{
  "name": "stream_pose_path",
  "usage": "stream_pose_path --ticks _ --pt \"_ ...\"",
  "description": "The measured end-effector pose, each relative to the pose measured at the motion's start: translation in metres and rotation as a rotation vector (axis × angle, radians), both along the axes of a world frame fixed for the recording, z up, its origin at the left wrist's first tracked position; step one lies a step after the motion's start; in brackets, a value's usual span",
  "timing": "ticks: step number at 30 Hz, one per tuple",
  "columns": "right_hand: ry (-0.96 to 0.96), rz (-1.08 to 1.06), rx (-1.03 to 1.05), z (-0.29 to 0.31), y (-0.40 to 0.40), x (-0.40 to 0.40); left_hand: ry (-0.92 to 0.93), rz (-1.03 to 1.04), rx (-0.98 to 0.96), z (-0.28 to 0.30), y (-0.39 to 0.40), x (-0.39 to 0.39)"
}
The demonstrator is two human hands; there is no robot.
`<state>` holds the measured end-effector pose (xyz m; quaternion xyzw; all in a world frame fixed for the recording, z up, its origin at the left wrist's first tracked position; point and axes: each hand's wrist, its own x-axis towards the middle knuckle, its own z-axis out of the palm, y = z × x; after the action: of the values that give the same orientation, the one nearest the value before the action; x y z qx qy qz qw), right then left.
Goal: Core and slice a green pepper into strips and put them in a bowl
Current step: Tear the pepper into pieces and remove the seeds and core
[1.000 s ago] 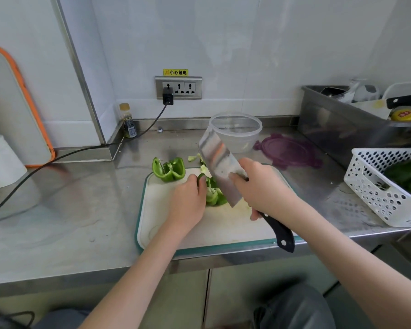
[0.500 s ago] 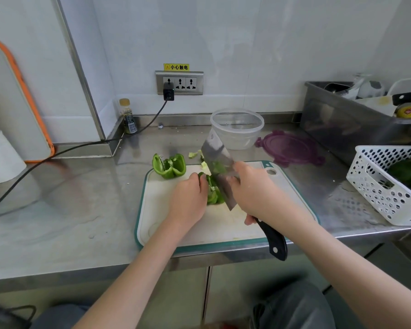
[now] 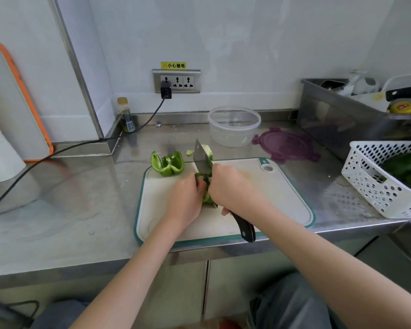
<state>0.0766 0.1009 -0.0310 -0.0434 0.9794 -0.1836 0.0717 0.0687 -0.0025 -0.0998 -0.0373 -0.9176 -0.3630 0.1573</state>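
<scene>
1. Right hand is wrapped around the cleaver, fingers clamped on the top of its black handle, with the handle's end poking out toward the near edge of the cutting board.
2. The blade stands edge-down on the pepper piece, tip pointing away toward the wall.
3. Left hand sits just beside the blade, fingers curled down onto that pepper piece and pinning it to the board; most of the piece is hidden between the two hands.
4. The other pepper half lies cut side up at the board's far left corner, well apart from the hands.
5. Pale core scraps rest on the table just behind the board, partly hidden by the blade.
6. The clear bowl stands farther back on the steel table, no strips visible in it, and the purple lid lies flat to its right.
7. At the right edge, a white basket holds more green peppers.
</scene>
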Motion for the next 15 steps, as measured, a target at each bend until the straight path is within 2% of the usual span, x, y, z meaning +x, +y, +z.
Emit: stream_pose_path --ticks 5,9,13,15 --pt "-0.042 -0.021 -0.177 -0.002 0.02 0.0 -0.044 0.053 0.138 0.001 -0.002 -0.001" --pt "-0.032 -0.076 -0.43 0.004 0.04 0.003 -0.033 0.072 0.129 0.002 -0.002 -0.001" --pt "0.097 -0.221 -0.653 0.01 0.074 -0.015 -0.046 0.054 0.154 0.001 -0.002 -0.001" --pt "0.065 -0.332 -0.749 0.003 0.095 -0.025 -0.081 0.031 0.224 0.003 -0.002 0.001"
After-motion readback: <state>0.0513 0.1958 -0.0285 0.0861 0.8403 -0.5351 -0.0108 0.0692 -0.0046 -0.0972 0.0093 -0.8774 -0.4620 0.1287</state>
